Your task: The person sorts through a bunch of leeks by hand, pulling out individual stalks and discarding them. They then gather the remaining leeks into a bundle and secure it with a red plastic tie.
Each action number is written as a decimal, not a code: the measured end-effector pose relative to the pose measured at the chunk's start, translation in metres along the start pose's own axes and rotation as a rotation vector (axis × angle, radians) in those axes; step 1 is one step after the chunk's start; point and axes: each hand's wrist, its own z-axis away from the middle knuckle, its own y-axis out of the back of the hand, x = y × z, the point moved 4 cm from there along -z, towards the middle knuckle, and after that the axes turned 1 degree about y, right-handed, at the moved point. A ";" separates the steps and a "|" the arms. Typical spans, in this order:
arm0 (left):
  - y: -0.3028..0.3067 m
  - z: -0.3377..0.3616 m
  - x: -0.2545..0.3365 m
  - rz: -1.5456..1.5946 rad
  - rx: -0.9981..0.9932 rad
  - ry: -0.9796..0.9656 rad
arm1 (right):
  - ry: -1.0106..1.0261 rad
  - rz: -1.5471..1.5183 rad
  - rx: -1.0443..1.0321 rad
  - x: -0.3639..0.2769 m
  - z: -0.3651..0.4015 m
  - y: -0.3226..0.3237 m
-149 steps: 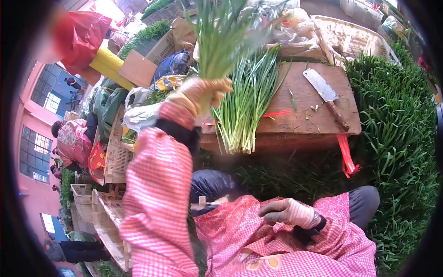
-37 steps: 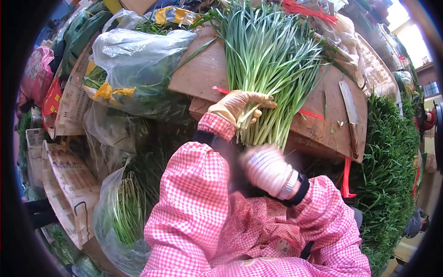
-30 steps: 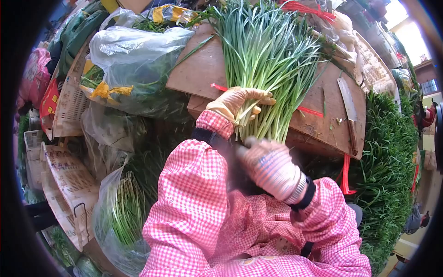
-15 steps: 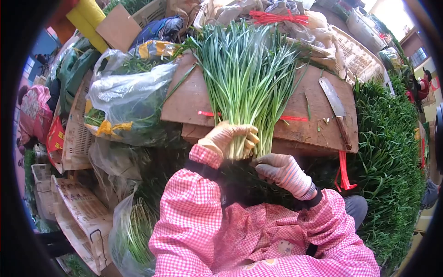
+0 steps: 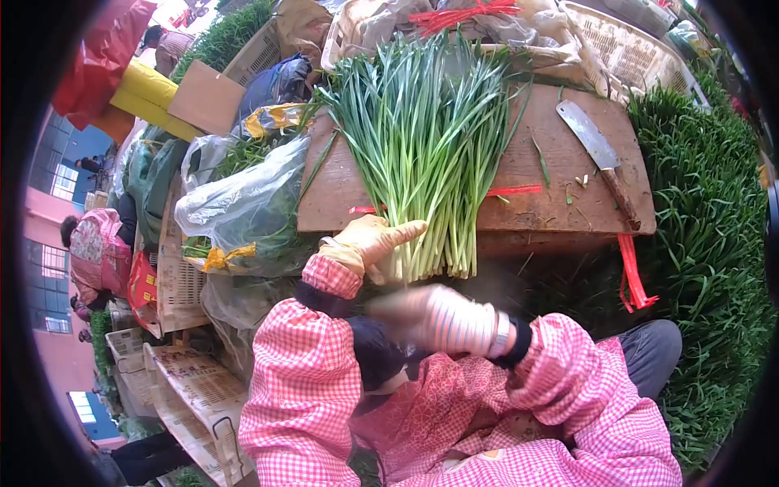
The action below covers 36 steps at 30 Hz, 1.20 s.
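Note:
A broad bunch of garlic chives (image 5: pixel 438 162) lies on a wooden board (image 5: pixel 592 211), green leaves pointing away and pale stalk ends toward me. My left hand (image 5: pixel 369 243), in a yellowish glove, grips the left side of the stalks near their cut ends, one digit stretched across the top. Its other fingers are mostly hidden. My right hand (image 5: pixel 430 316), in a striped grey glove, is just below the stalk ends, apart from them. Motion smears its fingers. A red tie strip (image 5: pixel 515 191) shows from beneath the bunch. The knife (image 5: pixel 596 150) rests at the board's right.
More greens (image 5: pixel 706 243) are heaped on the right. Red strips (image 5: pixel 631 272) hang from the board's front edge. On the left are a plastic bag of greens (image 5: pixel 251 191) and crates (image 5: pixel 195 381). Another person in pink (image 5: pixel 101 247) is at far left.
My right hand has moved left and down from the stalk ends. My left hand has shifted to the bunch's left side, its fingers no longer wrapped across the top. The view has shifted slightly.

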 end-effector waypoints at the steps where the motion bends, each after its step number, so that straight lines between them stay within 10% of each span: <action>1: 0.001 0.002 -0.003 -0.002 -0.016 0.035 | 0.000 -0.048 0.185 0.006 -0.007 0.006; 12: -0.009 0.006 -0.020 -0.005 0.107 0.025 | -0.147 0.407 0.033 0.016 -0.011 0.021; 15: -0.012 0.016 -0.021 0.091 0.148 0.067 | -0.289 -0.155 -0.108 0.005 0.018 0.019; 19: 0.007 0.028 -0.022 0.448 0.222 0.064 | -0.536 -0.284 0.263 0.001 0.046 0.065; 23: 0.021 0.002 -0.063 0.581 0.261 0.108 | -0.429 -0.411 0.904 0.043 0.072 0.136; 29: 0.002 -0.046 -0.097 1.153 0.586 0.289 | -0.173 -0.865 1.171 0.074 0.064 0.179; 33: -0.010 -0.052 -0.108 1.150 0.692 0.162 | -0.494 -0.363 0.932 0.045 0.073 0.173; 36: -0.002 -0.053 -0.112 1.050 0.639 0.059 | -0.159 -0.006 0.861 0.036 0.059 0.158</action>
